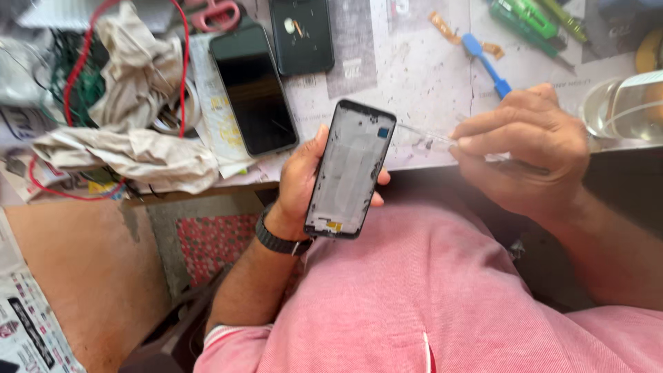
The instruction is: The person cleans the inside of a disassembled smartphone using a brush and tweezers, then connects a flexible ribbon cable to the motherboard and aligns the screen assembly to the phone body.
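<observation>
At the centre of the frame the left hand (298, 181) has its fingers wrapped round a black rectangular phone frame with a bare grey inner plate (351, 169), holding it upright above the pink-shirted lap. To its right, the right hand (526, 141) pinches a thin clear plastic strip (423, 135) between closed fingers, its tip just beside the frame's upper edge. On the surface at upper left lie a black-screened phone (253, 90) and crumpled beige cloth (131, 110).

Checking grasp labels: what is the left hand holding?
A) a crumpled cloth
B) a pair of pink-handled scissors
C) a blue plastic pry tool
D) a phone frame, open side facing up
D: the left hand wraps around the phone frame from behind, its bare inner side towards the camera, while the right hand pinches a thin clear strip beside the frame's upper edge.
</observation>
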